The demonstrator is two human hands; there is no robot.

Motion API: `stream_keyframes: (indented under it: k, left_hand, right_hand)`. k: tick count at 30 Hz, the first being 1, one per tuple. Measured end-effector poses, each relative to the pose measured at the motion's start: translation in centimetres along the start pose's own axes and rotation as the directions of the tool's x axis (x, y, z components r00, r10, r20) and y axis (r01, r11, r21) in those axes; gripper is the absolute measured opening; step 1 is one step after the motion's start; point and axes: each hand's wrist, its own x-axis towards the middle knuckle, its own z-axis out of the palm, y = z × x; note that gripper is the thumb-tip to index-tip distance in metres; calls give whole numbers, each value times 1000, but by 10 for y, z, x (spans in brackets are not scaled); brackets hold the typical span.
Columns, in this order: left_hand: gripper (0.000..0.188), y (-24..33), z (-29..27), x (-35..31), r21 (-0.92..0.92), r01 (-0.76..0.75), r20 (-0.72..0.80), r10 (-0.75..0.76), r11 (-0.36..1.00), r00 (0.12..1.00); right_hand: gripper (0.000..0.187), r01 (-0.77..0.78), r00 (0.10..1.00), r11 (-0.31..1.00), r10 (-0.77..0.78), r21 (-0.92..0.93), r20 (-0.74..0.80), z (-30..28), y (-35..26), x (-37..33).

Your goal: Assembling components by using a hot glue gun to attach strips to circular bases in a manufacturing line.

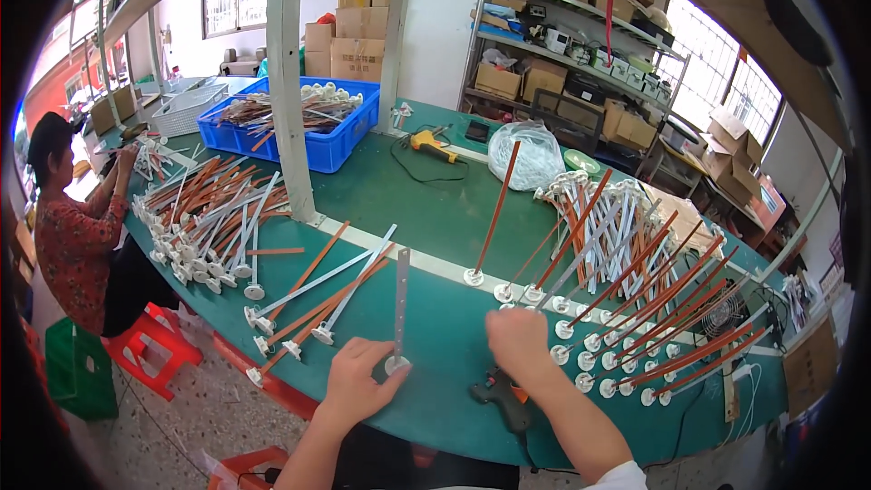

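Note:
My left hand (363, 384) pinches the round white base of a pale grey perforated strip (401, 299), which stands upright on the green table. My right hand (522, 340) is closed, fingers curled, beside the front of the standing strips; what it holds, if anything, is hidden. Below that hand lies a dark glue gun (510, 406) with an orange part, its cord running toward the table's front edge. Rows of brown strips (658, 331) on white round bases stand at right, many leaning. Left of my left hand, several loose brown and white strips (313, 295) lie crossed.
A large pile of strips (213, 218) covers the table's left, near a seated co-worker (77, 218). Behind stand a blue crate (327, 150) of parts, a white post (288, 82), a yellow glue gun (434, 145) and a clear plastic bag (526, 156). More strips (590, 218) lie heaped at right.

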Motion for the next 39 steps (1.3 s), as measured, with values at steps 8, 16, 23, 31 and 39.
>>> stream_keyframes:
  k: [8, 16, 23, 31, 39]
  left_hand:
    - [48, 5, -8, -8, 34, 47, 12, -48, 998, 999]
    - [34, 51, -30, -52, 83, 13, -221, 5, 996, 975]
    - [23, 99, 23, -75, -234, -149, -17, 149, 961, 989]
    - [44, 176, 115, -82, -499, -287, 344, 491, 817, 800]
    - [65, 250, 231, -90, -298, -616, 589, 648, 729, 482]
  right_hand:
    - [12, 174, 968, 935, -105, 308, -229, -26, -17, -47]
    - [23, -172, 912, 766, 362, 620, -194, -64, 6, -142]
    - [11, -479, 641, 452, 766, 753, -53, -49, 17, -231]
    - [18, -664, 314, 411, 912, 625, -265, -71, 104, -341]
    - [23, -741, -18, 217, 939, 635, -343, -92, 228, -431]
